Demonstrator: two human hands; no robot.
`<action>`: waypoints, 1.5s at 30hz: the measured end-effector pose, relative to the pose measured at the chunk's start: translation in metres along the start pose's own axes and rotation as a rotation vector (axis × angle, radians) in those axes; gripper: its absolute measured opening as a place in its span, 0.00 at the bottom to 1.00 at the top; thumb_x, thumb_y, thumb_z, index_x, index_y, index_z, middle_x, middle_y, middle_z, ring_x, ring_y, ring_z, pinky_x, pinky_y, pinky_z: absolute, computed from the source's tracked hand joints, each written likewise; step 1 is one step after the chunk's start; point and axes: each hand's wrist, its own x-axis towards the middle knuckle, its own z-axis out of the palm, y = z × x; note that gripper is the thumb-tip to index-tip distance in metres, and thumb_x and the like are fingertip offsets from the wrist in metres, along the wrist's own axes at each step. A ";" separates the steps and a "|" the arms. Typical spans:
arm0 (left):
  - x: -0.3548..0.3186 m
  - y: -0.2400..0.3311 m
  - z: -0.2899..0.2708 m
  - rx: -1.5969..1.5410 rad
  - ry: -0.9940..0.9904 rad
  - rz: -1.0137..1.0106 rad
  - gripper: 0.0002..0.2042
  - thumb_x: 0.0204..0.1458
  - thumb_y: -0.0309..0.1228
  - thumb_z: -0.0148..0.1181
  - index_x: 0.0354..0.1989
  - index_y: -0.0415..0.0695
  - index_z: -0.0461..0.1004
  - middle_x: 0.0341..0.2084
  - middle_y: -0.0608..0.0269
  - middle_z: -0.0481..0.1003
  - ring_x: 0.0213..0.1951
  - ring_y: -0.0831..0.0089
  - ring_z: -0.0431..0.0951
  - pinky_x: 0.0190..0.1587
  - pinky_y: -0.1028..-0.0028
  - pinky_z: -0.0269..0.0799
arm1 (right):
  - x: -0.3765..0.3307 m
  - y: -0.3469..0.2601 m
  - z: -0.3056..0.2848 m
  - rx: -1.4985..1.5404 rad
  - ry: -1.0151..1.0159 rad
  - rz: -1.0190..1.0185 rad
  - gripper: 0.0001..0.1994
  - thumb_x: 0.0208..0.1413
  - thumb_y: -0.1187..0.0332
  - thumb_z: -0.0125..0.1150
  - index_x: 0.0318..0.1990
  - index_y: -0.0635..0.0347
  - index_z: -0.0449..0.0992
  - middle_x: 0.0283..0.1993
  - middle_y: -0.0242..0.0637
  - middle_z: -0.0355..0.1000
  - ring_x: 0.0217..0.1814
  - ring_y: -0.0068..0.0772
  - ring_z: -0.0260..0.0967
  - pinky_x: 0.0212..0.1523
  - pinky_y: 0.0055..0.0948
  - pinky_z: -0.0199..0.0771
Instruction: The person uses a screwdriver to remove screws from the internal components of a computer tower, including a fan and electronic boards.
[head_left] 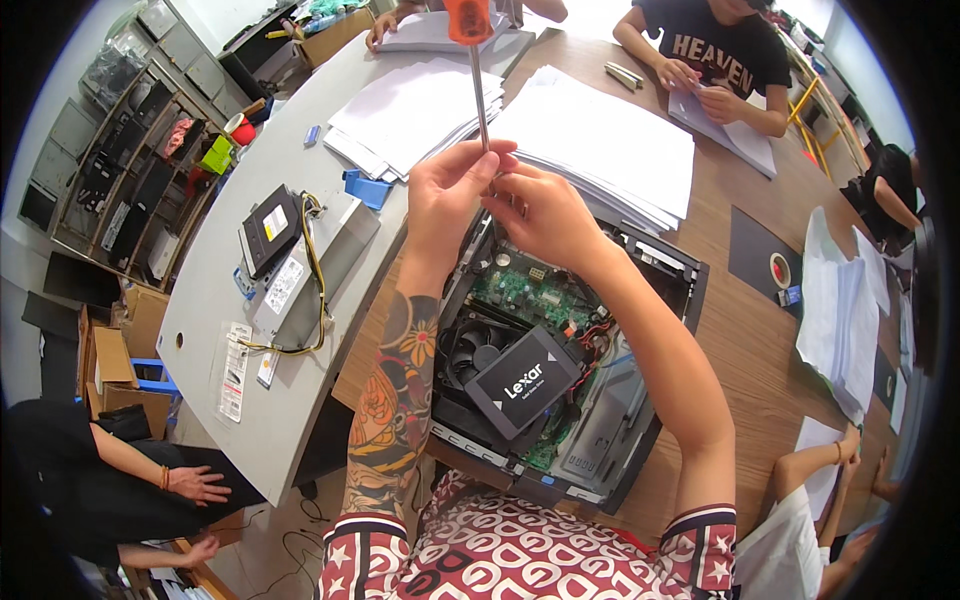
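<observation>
An orange-handled screwdriver (479,90) stands upright, tip down, above an open black computer case (655,420) on the wooden table. My left hand (450,195) pinches the lower shaft between its fingers. My right hand (535,215) is closed beside it at the tip, fingertips touching the left hand; what it pinches is hidden. Inside the case lie a green circuit board (525,290), a black fan (475,350) and a flat black drive (522,380) resting loose on top.
White paper stacks (600,140) lie just behind the case. On the grey desk (250,400) to the left sit a metal power unit with yellow cables (310,270) and an optical drive (270,228). Other people sit around the table and at lower left.
</observation>
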 end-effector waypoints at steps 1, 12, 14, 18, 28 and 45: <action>0.000 -0.001 -0.001 0.016 -0.039 -0.002 0.12 0.60 0.29 0.56 0.46 0.33 0.78 0.34 0.60 0.80 0.39 0.75 0.77 0.47 0.75 0.71 | 0.000 0.002 0.001 0.019 0.013 -0.011 0.11 0.54 0.66 0.62 0.40 0.63 0.79 0.38 0.42 0.75 0.36 0.49 0.75 0.36 0.43 0.74; 0.002 -0.007 0.000 -0.055 0.080 -0.044 0.09 0.47 0.21 0.71 0.31 0.40 0.73 0.29 0.58 0.79 0.33 0.77 0.78 0.35 0.78 0.75 | 0.000 -0.008 -0.005 -0.056 -0.060 0.064 0.10 0.55 0.64 0.62 0.38 0.61 0.77 0.40 0.41 0.75 0.36 0.47 0.75 0.36 0.43 0.75; 0.001 -0.007 0.001 -0.015 0.084 -0.029 0.10 0.47 0.22 0.71 0.32 0.40 0.72 0.30 0.61 0.77 0.32 0.77 0.77 0.35 0.79 0.74 | 0.000 -0.007 -0.003 -0.019 -0.033 0.046 0.10 0.55 0.64 0.63 0.37 0.60 0.77 0.38 0.41 0.75 0.35 0.47 0.75 0.35 0.43 0.75; 0.001 -0.003 0.004 -0.107 0.089 -0.015 0.10 0.48 0.22 0.70 0.34 0.40 0.73 0.32 0.63 0.76 0.33 0.78 0.76 0.37 0.79 0.73 | -0.001 0.001 0.001 -0.069 -0.019 -0.002 0.09 0.55 0.64 0.63 0.35 0.60 0.76 0.37 0.41 0.74 0.34 0.47 0.74 0.34 0.43 0.74; -0.002 -0.001 0.001 -0.044 0.083 -0.048 0.06 0.52 0.23 0.67 0.36 0.38 0.77 0.33 0.63 0.78 0.38 0.78 0.76 0.42 0.77 0.73 | 0.000 -0.005 -0.006 -0.098 -0.096 0.058 0.08 0.54 0.66 0.63 0.34 0.62 0.77 0.35 0.41 0.73 0.33 0.46 0.73 0.34 0.41 0.73; -0.002 0.001 0.004 0.113 0.087 -0.008 0.09 0.53 0.23 0.65 0.41 0.35 0.78 0.36 0.61 0.80 0.37 0.78 0.78 0.41 0.78 0.73 | 0.003 -0.003 -0.005 0.089 0.047 0.152 0.11 0.49 0.66 0.70 0.34 0.64 0.79 0.29 0.40 0.71 0.28 0.34 0.71 0.33 0.32 0.72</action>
